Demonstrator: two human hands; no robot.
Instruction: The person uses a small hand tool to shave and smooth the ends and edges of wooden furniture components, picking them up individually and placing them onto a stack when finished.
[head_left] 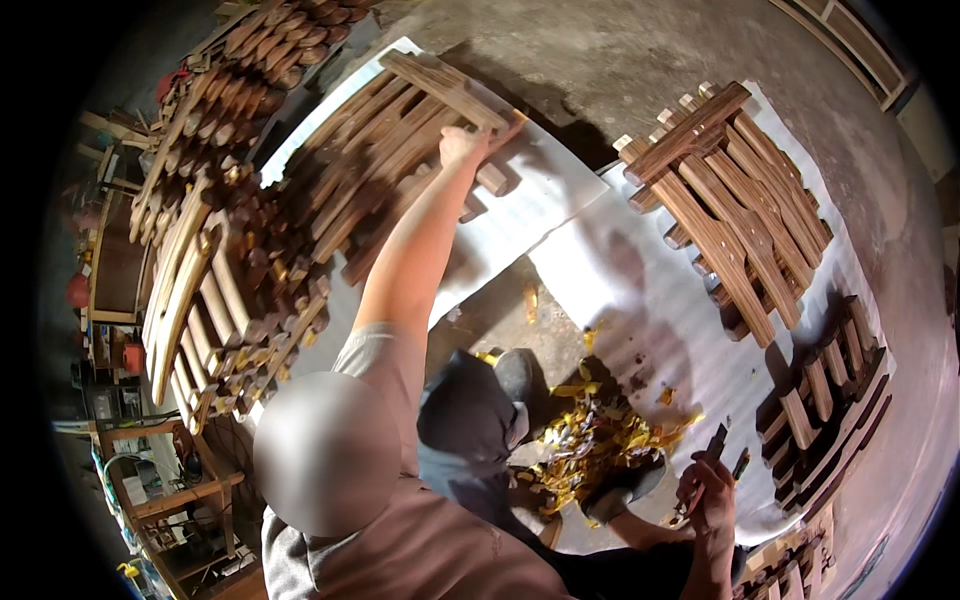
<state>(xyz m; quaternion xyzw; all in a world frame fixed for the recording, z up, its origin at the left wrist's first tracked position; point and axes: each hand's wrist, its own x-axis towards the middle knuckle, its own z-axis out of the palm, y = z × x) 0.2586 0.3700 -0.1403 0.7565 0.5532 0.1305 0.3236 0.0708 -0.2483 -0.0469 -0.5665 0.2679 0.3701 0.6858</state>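
My left arm reaches out to a dark-stained slatted wooden frame (375, 140) lying on white sheeting. My left hand (463, 147) is closed just below the frame's thick crossbar (440, 88), near its right end. A thin orange-brown strip (515, 130) shows beside those fingers; whether they hold it I cannot make out. At the lower right, my right hand (708, 492) is wrapped round a dark, flat, narrow tool (717, 442) that points upward. A short black piece with a yellowish part (741, 464) shows beside it; its kind is unclear.
A second slatted frame (745, 215) lies right on white sheeting (625, 290); another stands below it (825, 410). Yellow and pale scraps (590, 440) are heaped between my shoes (515, 375). Stacked wooden parts (215, 300) crowd the left, beside a cluttered wooden shelf (165, 480).
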